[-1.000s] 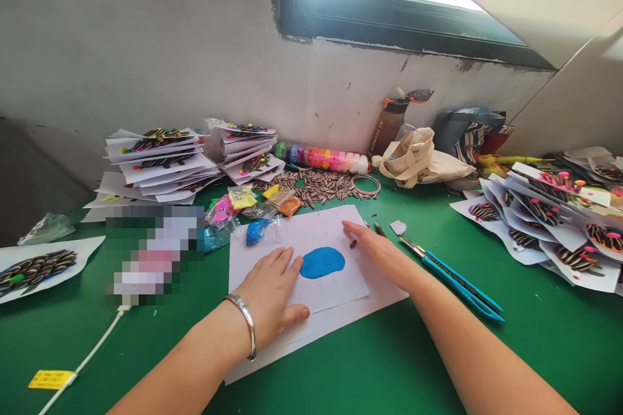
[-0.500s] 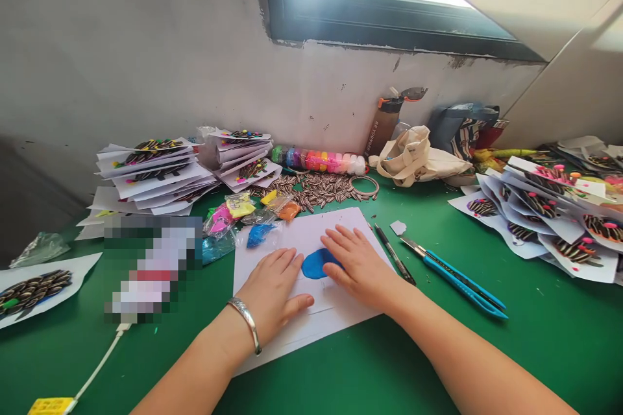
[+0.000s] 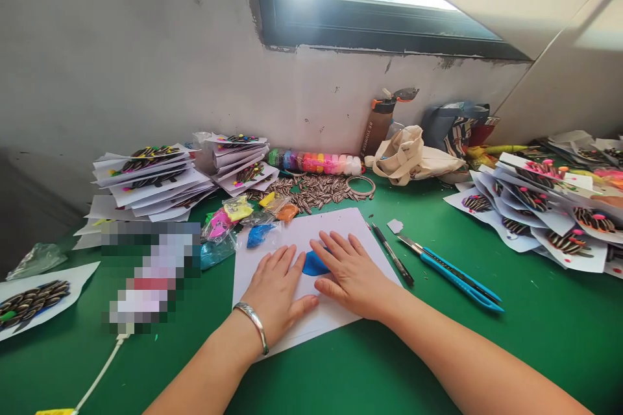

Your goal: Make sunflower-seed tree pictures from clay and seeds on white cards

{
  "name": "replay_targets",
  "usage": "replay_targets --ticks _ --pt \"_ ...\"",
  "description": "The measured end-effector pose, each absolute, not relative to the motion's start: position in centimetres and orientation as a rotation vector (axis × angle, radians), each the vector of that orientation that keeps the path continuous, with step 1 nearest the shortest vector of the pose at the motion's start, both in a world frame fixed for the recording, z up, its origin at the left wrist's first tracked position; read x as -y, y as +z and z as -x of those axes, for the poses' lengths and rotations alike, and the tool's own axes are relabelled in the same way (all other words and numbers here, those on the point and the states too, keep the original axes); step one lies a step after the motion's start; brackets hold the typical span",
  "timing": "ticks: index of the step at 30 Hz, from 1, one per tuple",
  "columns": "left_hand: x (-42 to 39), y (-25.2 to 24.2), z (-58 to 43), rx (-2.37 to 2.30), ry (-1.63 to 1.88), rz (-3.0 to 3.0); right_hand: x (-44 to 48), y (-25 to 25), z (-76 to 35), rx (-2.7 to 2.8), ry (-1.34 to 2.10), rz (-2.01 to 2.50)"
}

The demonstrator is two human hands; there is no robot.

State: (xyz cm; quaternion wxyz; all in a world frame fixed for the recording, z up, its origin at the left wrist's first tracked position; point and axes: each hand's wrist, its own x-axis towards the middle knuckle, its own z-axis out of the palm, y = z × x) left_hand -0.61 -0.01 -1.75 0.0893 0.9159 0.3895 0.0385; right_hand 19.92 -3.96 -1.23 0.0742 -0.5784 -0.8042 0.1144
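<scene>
A flattened patch of blue modelling clay [image 3: 315,264] lies on a white sheet of paper [image 3: 296,339]. My right hand [image 3: 351,273] rests over the patch's right part with fingers spread, hiding some of it. Just left of the clay, my left hand [image 3: 279,292] lies flat on the paper, fingers stretched out and a silver bangle [image 3: 253,324] at its wrist. Neither hand grips anything. At the paper's upper left sits a small bag of blue clay [image 3: 259,235].
A pen [image 3: 393,254] and a blue utility knife [image 3: 452,275], blade showing, lie right of the paper. Sunflower seeds [image 3: 316,191] are heaped behind it. Stacked seed pictures stand at left [image 3: 146,178] and right [image 3: 545,207]. A bottle [image 3: 377,126] stands by the wall.
My right hand has slid slightly left and covers more of the blue clay. My left hand has shifted a little to the right. The whole view has turned slightly.
</scene>
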Motion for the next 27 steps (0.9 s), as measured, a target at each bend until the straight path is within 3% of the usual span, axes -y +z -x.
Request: replay_targets --ticks 16,27 --pt "0.0 -2.6 1.2 -1.155 0.114 -2.743 4.0 -0.9 -20.0 2.462 0.410 1.673" --pt "-0.6 0.1 2.0 -1.134 0.180 -2.719 3.8 -1.6 -20.6 2.509 0.343 1.696"
